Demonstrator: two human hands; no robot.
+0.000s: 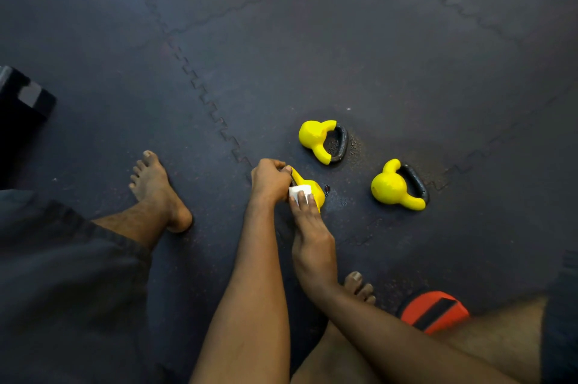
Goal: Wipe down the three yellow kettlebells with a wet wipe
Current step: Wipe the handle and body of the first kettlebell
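Sitting on the dark rubber floor mat (312, 39), a person works on the nearest kettlebell (316, 191), which stands just right of the toothed seam that runs diagonally across the mat. The left hand (270, 180) is curled round its handle and hides most of it. The right hand (311, 233) lays straight fingers flat over a folded white wet wipe (297, 189), pressing it on the yellow body, so wipe and fingers cover much of that side.

Two more yellow kettlebells lie on their sides with dark handles pointing right. The far kettlebell (314, 136) lies just beyond the one being held. The right-side kettlebell (389, 186) lies further right, apart from both hands. The mat around them looks shiny in patches.

A bare left foot (156, 193) rests flat on the mat left of the seam, well clear of the hands. The toes of the right foot (359, 288) show behind the right forearm, beside an orange pad with a black strap (433, 310). A dark box (22, 96) sits at the mat's left edge.
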